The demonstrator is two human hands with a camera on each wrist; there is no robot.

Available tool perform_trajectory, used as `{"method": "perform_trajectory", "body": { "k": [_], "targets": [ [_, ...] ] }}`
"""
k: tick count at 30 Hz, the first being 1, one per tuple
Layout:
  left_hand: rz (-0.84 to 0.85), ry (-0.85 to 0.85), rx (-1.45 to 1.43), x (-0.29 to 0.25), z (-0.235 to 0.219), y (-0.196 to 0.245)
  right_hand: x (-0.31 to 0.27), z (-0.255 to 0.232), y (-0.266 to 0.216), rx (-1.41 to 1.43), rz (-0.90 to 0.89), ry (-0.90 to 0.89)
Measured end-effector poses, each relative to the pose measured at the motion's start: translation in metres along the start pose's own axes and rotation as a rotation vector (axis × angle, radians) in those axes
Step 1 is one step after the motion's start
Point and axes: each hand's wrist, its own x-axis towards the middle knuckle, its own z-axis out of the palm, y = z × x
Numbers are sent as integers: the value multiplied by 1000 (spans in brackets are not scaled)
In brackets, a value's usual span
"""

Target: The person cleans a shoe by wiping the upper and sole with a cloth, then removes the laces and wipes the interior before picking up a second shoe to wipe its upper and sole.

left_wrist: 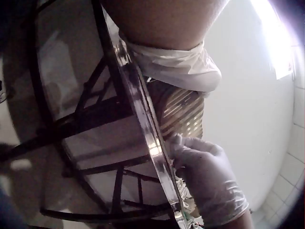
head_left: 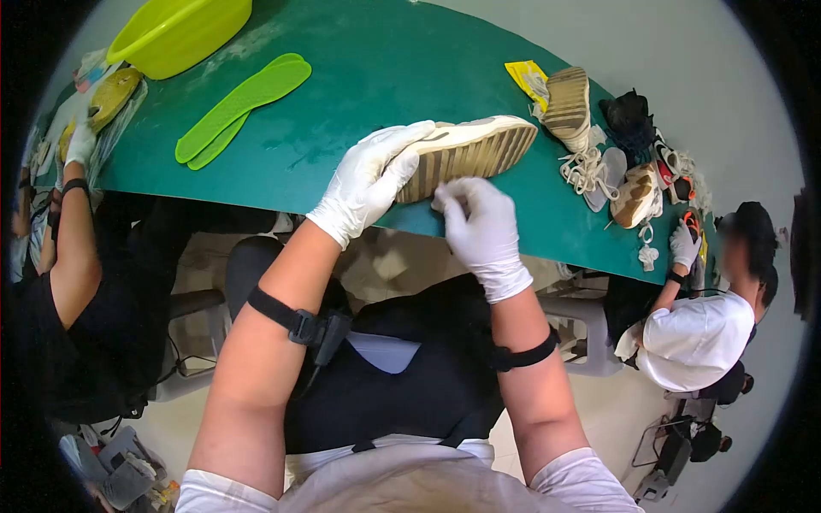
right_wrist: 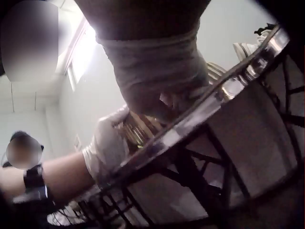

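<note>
In the head view, my white-gloved left hand [head_left: 366,181] grips one end of a cream shoe [head_left: 470,141]. The shoe is on its side over the table's front edge, its brown-striped sole turned toward me. My right hand [head_left: 483,229], also gloved and slightly blurred, is at the sole's lower edge with its fingers curled. The left wrist view shows those right fingertips close beside the striped sole [left_wrist: 183,114], and nothing shows held in them. In the right wrist view, the right glove [right_wrist: 155,76] covers much of the sole.
Two green insoles [head_left: 244,111] lie left on the green table [head_left: 385,68], near a yellow-green basin [head_left: 180,34]. At the right are another shoe [head_left: 566,107], laces [head_left: 583,173] and a yellow packet [head_left: 526,81]. People sit at both sides, one handling a yellowish shoe [head_left: 111,98].
</note>
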Motion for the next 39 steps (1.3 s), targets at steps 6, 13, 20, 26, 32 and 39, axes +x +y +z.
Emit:
{"method": "perform_trajectory", "body": {
  "k": [6,13,20,26,32,39],
  "targets": [
    [12,10,-7,-4,2,-2,23,-4,-38,152,-100,278],
    [34,3,-11,-1,-2,-1,9,26,-20,-68,-185,266],
    [70,44,32,0,2,-3,-12,24,-4,-234,-115,92],
    [60,81,42,-2,4,-5,16,7,-30,149,-152,284],
    [58,55,21,0,3,-4,28,22,-28,-67,-265,322],
    [80,70,5,0,5,-6,11,25,-12,-110,-227,253]
  ]
}}
